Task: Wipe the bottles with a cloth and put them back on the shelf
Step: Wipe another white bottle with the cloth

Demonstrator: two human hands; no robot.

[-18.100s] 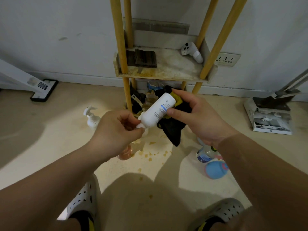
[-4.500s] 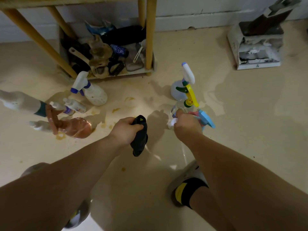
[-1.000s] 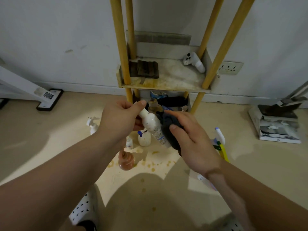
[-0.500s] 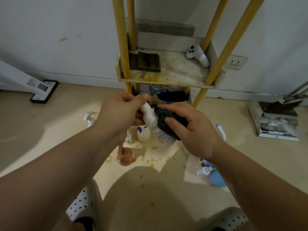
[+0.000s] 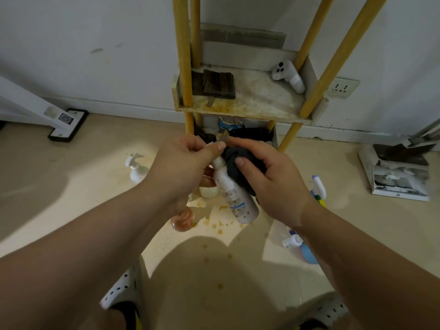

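Bottle [image 5: 234,194], white with a printed label, is held in mid-air in front of the shelf [image 5: 247,108], tilted with its base toward the person and its neck up near the left hand [image 5: 183,170]. That hand's fingers [image 5: 217,146] are pinched on the top end, which looks meant to steady the bottle and leave the whole body free for wiping. The right hand [image 5: 271,177] presses a dark cloth [image 5: 234,160] against the upper side of the bottle, fingers closed over the cloth and curled round it, so the rubbing seems to run along the shoulder and down the label side. The middle tier of the shelf is stained and mostly bare, holding a folded dark rag [image 5: 217,84] and a white controller [image 5: 289,76], so there is room to set the bottle back. Other bottles stand or lie on the floor [image 5: 71,186] at both sides, likely waiting their turn; orange spots mark the floor beneath the hands.
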